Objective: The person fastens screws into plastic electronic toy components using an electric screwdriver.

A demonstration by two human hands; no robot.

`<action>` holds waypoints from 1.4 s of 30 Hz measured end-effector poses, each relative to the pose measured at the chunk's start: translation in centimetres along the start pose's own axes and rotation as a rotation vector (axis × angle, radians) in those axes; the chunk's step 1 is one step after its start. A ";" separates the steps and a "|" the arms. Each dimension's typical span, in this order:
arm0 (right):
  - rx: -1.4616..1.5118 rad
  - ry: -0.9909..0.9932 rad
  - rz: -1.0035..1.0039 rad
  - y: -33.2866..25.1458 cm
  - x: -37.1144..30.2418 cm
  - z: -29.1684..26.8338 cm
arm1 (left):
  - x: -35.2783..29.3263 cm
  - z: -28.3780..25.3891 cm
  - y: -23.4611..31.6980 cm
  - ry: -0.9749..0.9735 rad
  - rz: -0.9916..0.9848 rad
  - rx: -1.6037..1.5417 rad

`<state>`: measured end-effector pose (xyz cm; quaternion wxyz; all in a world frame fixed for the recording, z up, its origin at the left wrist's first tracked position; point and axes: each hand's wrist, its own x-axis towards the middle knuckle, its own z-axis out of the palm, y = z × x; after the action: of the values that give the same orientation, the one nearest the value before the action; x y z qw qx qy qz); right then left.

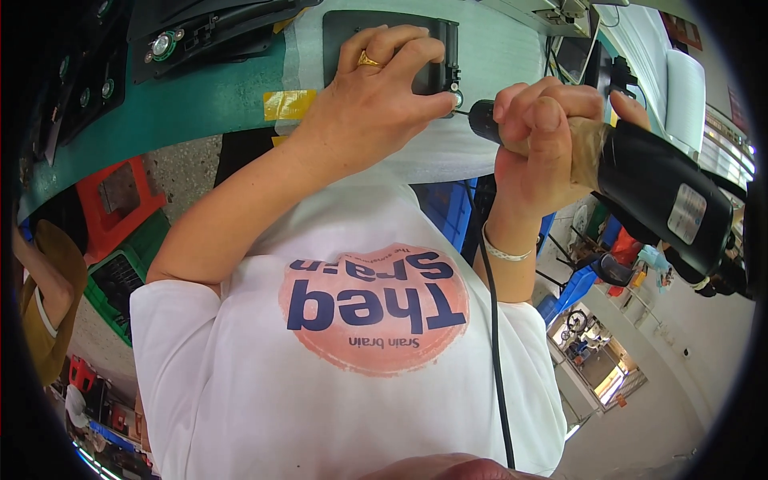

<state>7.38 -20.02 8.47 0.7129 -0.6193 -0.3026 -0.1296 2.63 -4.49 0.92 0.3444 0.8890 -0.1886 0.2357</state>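
Note:
A flat black plastic panel (340, 44) lies on a white foam sheet (500, 52) at the table's far middle. My left hand (380, 92) bends over it, fingers curled on its surface and thumb at its near right corner, steadying it. Beside the thumb tip sits a small round silvery part (456, 98). My right hand (536, 132) is wrapped round a black electric screwdriver (660, 180) with tan tape on its grip. The tool lies nearly level, its thin bit pointing left at that corner. Whether the bit touches a screw is too small to tell.
Several black panels with round lens-like parts (164, 46) lie on the green table (216, 92) at left. Yellow tape (290, 104) marks the foam's edge. A black cable (494, 344) hangs before my shirt. A red stool (120, 208) and another person's arm (44, 276) are at left.

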 end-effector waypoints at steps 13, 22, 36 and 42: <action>0.125 0.176 0.069 -0.4 0.4 0.8 | 0.7 0.2 -0.5 0.036 0.034 -0.029; 0.099 0.281 -0.074 0.0 5.8 -6.9 | 0.3 -0.2 -0.3 -0.010 0.011 -0.060; 0.057 0.296 -0.251 4.6 13.3 -8.9 | 0.8 -0.8 -0.1 -0.060 0.004 -0.054; 0.060 0.218 -0.284 5.2 13.2 -9.9 | 1.1 -0.9 0.0 -0.067 0.008 -0.064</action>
<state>23.31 -25.96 11.67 0.7342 -0.5311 -0.3116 -0.2860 3.24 -4.09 2.10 0.3650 0.8842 -0.2111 0.2009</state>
